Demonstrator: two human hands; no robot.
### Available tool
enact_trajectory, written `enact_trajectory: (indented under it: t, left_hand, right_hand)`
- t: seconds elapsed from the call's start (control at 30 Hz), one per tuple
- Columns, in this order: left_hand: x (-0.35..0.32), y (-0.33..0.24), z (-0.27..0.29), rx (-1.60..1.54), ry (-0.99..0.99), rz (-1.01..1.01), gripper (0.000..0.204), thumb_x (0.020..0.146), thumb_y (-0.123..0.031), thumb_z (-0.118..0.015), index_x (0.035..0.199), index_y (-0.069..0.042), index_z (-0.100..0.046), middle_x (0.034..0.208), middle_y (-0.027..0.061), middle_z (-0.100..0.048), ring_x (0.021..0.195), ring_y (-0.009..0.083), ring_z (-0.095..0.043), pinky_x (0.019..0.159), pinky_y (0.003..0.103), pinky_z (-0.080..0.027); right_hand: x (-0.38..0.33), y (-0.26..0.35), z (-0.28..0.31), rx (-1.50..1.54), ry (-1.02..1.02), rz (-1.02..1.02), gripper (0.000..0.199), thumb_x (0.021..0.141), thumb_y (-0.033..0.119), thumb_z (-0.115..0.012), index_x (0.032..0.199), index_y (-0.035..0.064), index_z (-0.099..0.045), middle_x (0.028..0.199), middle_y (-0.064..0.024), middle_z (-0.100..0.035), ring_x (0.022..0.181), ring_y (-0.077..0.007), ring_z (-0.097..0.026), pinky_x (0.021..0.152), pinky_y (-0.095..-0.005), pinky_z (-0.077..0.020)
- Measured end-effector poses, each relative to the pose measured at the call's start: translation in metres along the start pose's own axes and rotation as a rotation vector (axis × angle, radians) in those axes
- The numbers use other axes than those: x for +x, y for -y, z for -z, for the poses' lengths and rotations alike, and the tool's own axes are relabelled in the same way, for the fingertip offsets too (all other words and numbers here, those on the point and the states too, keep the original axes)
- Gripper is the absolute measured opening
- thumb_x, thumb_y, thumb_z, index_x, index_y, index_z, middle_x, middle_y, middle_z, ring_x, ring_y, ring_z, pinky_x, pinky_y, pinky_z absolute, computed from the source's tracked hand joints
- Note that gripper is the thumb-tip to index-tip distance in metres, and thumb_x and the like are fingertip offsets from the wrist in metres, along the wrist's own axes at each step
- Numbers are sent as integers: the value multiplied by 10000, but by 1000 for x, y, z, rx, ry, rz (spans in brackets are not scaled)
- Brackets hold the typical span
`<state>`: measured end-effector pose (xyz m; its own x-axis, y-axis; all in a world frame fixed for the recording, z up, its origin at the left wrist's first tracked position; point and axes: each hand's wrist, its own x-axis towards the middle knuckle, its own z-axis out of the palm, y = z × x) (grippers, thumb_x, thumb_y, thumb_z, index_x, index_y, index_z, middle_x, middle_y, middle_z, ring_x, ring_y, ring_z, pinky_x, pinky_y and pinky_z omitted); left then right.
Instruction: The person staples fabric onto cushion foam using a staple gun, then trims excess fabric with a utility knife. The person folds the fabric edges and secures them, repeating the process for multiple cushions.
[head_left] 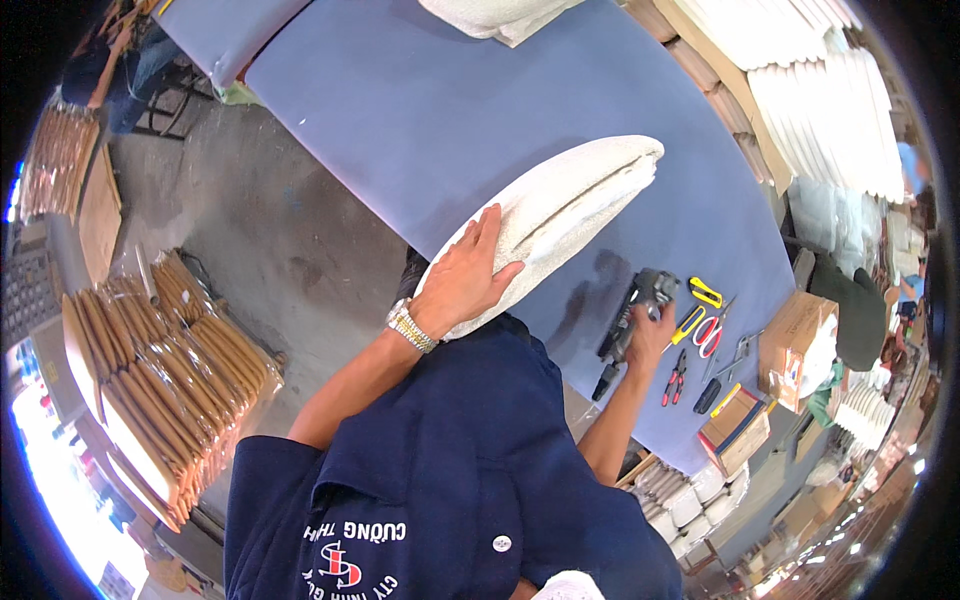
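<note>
A cream-white, fabric-covered padded piece (570, 200), long and curved with a slit-like fold along its side, lies tilted on the blue-grey table. My left hand (463, 277), a metal watch at its wrist, rests flat on the piece's near end with fingers stretched and thumb apart. To the right, my right hand (648, 338) is wrapped round a black staple gun (622, 318) at the table's near right part. Its fingers are partly hidden behind the tool. Just right of it lie a yellow cutter (706, 292), red-handled scissors (708, 337) and red-and-black pliers (675, 378).
The blue-grey table (400, 90) carries another white piece (495, 15) at its far edge. A cardboard box (795, 345) and a small open box (735, 430) stand right. Stacked white pieces (825, 120) line the far right; wrapped brown panels (170, 370) stand on the left floor.
</note>
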<state>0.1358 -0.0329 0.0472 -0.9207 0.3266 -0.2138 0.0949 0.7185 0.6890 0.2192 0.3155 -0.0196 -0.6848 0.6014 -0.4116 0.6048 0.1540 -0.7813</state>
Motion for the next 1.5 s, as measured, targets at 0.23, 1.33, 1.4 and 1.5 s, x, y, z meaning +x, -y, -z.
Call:
enact_trajectory:
  t: [0.23, 1.33, 1.4, 1.5]
  left_hand:
    - [-1, 0, -4, 43, -23, -26, 828, 976, -340, -665, 1568, 45, -235, 1495, 349, -457, 1384, 482, -480, 1102, 498, -465]
    - [-2, -9, -6, -20, 29, 37, 998, 762, 8, -739, 1597, 15, -192, 1588, 296, -368, 1455, 484, -393, 1161, 560, -406]
    - [-2, -11, -5, -15, 37, 51, 1001, 761, 5, -741, 1597, 16, -192, 1590, 297, -365, 1458, 484, -388, 1165, 560, -402]
    - [-5, -15, -8, 4, 28, 62, 1022, 759, -27, -770, 1601, 9, -191, 1592, 301, -360, 1461, 483, -385, 1176, 551, -392]
  right_hand:
    - [-117, 98, -47, 218, 352, 554, 674, 813, -9, -809, 1441, 6, -566, 1413, -137, -628, 1245, -204, -611, 1054, -351, -491]
    - [-112, 120, -69, -157, 643, 616, 640, 750, 142, -759, 1374, 88, -623, 1285, -161, -698, 1122, -348, -707, 943, -379, -555]
    - [-114, 128, -70, -181, 654, 603, 642, 748, 134, -761, 1372, 90, -616, 1264, -157, -703, 1108, -347, -710, 936, -375, -555]
    - [-119, 137, -73, -202, 650, 568, 642, 745, 114, -760, 1367, 94, -604, 1226, -152, -709, 1080, -345, -714, 919, -368, -554]
